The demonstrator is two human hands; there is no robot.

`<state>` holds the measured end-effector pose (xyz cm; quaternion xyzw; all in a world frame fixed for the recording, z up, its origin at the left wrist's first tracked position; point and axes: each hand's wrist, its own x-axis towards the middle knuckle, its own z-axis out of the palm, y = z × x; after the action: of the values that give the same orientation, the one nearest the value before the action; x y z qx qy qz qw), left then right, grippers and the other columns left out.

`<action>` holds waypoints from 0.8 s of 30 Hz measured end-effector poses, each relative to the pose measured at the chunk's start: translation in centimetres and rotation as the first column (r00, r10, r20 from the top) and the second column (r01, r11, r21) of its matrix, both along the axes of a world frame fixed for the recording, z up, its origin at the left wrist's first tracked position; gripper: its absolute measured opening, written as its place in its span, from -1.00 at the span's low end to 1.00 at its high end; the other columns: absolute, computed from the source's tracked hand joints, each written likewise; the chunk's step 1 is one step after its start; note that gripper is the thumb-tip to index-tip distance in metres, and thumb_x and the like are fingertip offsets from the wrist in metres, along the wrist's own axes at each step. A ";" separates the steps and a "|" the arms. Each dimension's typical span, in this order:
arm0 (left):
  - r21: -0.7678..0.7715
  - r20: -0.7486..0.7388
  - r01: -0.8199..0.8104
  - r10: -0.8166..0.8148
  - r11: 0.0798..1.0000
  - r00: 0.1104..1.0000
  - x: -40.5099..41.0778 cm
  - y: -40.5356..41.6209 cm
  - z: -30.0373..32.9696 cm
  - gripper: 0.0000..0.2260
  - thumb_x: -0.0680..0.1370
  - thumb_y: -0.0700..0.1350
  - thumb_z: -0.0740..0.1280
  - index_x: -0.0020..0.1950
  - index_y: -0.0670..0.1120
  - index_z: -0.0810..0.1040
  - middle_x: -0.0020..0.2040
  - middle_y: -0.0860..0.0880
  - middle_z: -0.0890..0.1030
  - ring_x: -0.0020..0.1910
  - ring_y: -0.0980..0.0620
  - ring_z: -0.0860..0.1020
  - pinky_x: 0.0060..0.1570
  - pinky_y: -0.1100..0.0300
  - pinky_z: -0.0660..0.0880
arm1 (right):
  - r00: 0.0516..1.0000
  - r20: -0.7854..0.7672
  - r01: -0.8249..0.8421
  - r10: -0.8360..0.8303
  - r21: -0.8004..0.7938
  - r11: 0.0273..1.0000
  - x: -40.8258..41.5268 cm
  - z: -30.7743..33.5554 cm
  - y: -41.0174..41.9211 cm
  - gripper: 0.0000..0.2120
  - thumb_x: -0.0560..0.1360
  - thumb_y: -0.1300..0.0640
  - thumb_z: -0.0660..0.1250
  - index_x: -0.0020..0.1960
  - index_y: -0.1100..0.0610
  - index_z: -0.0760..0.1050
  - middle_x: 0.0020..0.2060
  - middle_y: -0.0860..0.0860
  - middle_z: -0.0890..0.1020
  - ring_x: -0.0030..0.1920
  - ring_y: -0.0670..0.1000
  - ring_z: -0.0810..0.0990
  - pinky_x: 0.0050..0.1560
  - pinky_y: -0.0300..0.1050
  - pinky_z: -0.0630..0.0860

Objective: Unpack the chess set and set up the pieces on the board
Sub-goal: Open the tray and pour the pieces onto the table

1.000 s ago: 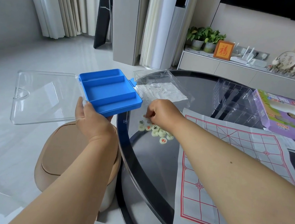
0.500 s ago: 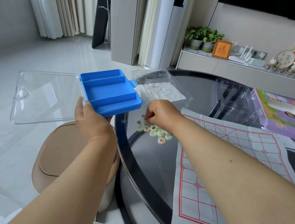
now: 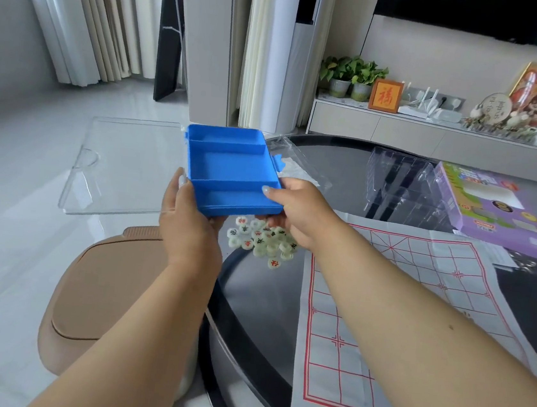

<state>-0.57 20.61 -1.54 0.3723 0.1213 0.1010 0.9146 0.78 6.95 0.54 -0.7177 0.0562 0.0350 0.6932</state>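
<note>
An empty blue tray [image 3: 227,168] with three compartments is held in the air over the table's left edge, its clear lid [image 3: 124,166] swung open to the left. My left hand [image 3: 187,224] grips the tray's near left corner. My right hand [image 3: 296,213] grips its near right corner, thumb on the rim. Under the tray, a pile of several pale round chess pieces [image 3: 261,241] with red and dark characters lies on the dark glass table [image 3: 255,305]. The white paper board [image 3: 391,321] with red grid lines lies flat to the right, with no pieces on it.
A clear plastic bag [image 3: 301,167] lies behind the tray. A clear plastic insert [image 3: 402,188] and a purple box [image 3: 493,212] sit at the table's far right. A tan stool [image 3: 105,302] stands below the table's left edge.
My right hand left the pile of pieces and took hold of the tray's right corner. The tray swung round and moved right, over the pieces.
</note>
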 end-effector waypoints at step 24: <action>0.185 -0.326 0.549 -0.476 0.815 0.817 13.8 -13.0 4.4 -0.88 0.58 -0.23 0.28 -0.10 -0.27 0.43 -0.21 -0.22 0.57 -0.34 -0.04 0.62 -0.25 0.16 0.62 | 0.790 0.004 0.606 -0.613 -0.152 0.781 7.6 -0.2 -15.9 -0.70 0.59 0.08 0.24 0.25 0.20 0.46 -0.24 0.05 0.54 -0.26 0.01 0.53 -0.07 -0.07 0.56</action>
<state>13.23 7.63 2.85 0.5225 0.1215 -0.1863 0.8231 8.37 -8.90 0.31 -0.7084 0.3031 -0.1789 0.6117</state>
